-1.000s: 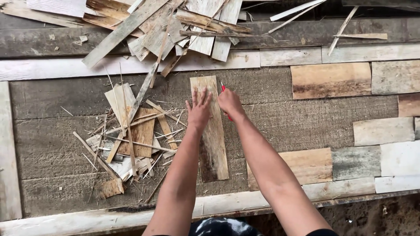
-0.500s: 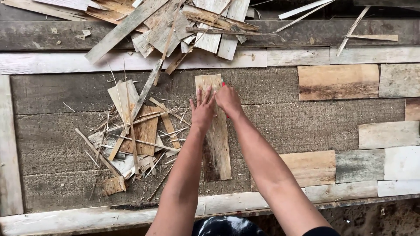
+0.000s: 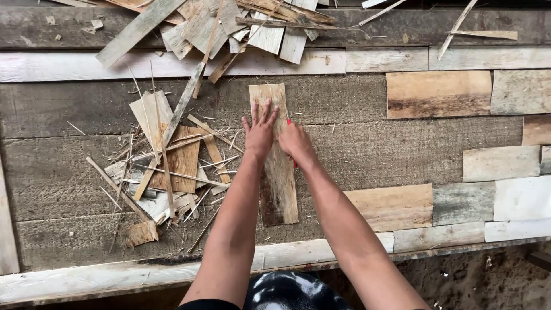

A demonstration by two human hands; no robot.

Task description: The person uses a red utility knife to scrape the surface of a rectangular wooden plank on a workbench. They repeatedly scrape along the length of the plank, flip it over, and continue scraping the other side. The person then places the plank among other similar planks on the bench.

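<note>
A short weathered plank [image 3: 278, 189] lies lengthwise on the grey wooden work surface [image 3: 356, 149]. My left hand [image 3: 260, 131] presses flat on its upper half with the fingers spread. My right hand [image 3: 294, 142] sits at the plank's right edge, closed around a thin red tool [image 3: 288, 121]. Only the tool's red tip and a bit of its lower end show, so I cannot tell what kind of tool it is.
A heap of splinters and thin offcuts [image 3: 166, 166] lies left of the plank. Longer scrap boards [image 3: 229, 26] are piled at the far edge. Short boards [image 3: 439, 95] are laid in rows on the right. Dirt ground [image 3: 476, 275] lies beyond the near edge.
My right hand has slid a little toward me along the plank's right edge. My left hand stays flat on the plank. The view has shifted slightly.
</note>
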